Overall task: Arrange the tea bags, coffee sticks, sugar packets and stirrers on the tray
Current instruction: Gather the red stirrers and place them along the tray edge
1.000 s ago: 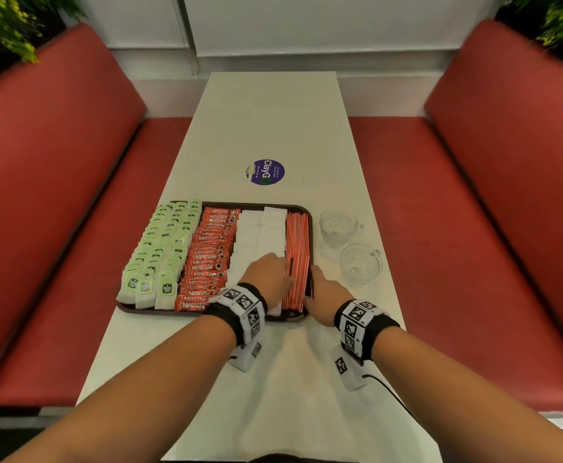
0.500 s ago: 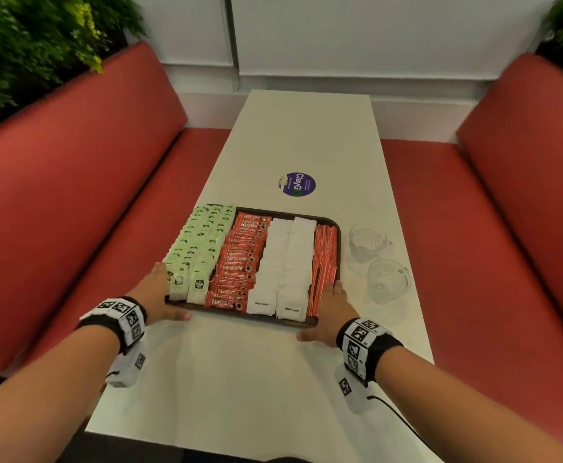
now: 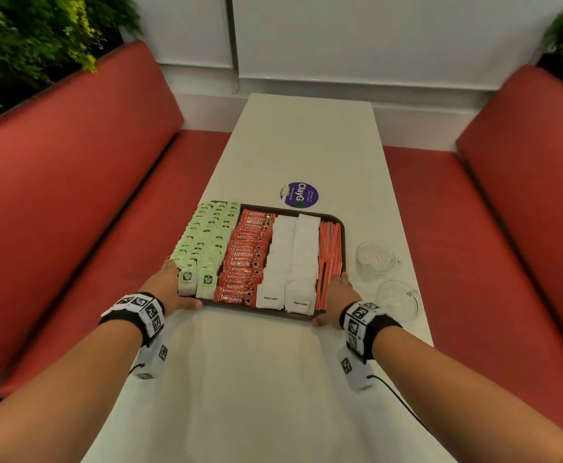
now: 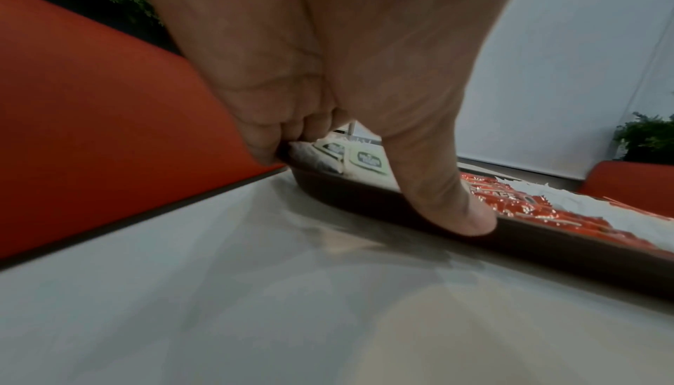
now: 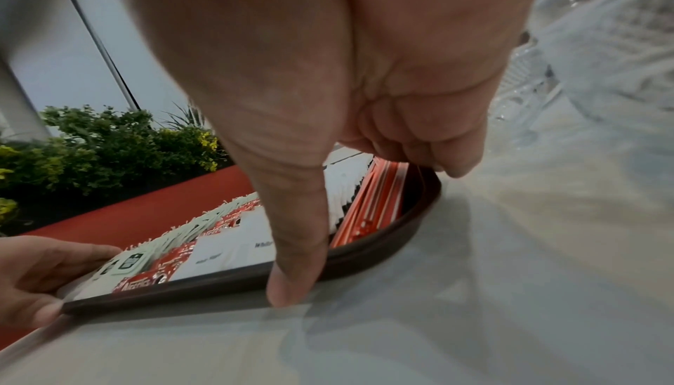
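While gripped, tray [image 3: 343,228] near table edge [image 3: 186,228].

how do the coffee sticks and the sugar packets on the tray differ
The coffee sticks are red with white Nescafe lettering; the sugar packets are plain white with small dark print. The coffee sticks are narrow and lie crosswise in one overlapping column; the sugar packets are squarer and run in two columns. The coffee sticks sit beside the green tea bags; the sugar packets sit beside the red stirrers. Both lie in neat overlapping rows on the tray.
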Demonstrator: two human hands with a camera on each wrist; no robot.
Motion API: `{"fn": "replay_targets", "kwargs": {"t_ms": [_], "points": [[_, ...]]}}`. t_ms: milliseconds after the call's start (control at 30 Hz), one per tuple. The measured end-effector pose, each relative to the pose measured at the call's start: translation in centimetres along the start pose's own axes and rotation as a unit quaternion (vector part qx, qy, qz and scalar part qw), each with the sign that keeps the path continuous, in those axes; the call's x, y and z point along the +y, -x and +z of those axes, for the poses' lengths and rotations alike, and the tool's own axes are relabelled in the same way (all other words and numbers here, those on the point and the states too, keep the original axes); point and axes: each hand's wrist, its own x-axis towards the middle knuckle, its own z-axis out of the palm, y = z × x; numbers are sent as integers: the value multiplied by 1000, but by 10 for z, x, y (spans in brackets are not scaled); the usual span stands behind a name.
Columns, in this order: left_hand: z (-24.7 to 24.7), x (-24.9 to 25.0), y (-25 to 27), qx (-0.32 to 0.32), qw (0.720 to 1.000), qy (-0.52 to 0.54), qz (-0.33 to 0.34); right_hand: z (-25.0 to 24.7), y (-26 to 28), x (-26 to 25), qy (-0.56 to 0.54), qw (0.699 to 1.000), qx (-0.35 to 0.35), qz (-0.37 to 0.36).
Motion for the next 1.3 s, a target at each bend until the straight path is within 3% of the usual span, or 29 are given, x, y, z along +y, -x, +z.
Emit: {"fn": "replay_targets", "kwargs": {"t_ms": [467,633,733,800,900,1033,1167,1300], "points": [[-16,22,-70,-3,999,-42,-30,-38,-62,-23,-8,998,24,55],[-15,22,-77,-5,999,-29,-30,-43,-42,-21,-36,999,25,28],[-12,44,-73,33,993,-111,-25,-54,-11,-15,-36,999,8,-26],[-9,77,-67,73,985,-158,19,-68,12,-1,-36,997,18,-73],[4,143,-61,109,977,-120,140,-89,35,35,-67,989,60,-119],[36,243,-40,32,953,-65,293,-101,47,90,-35,992,71,-96],[69,318,-21,-26,937,-93,335,-91,50,123,15,997,28,-74],[95,350,-19,-40,928,-167,332,-80,49,136,15,997,18,-76]]}}
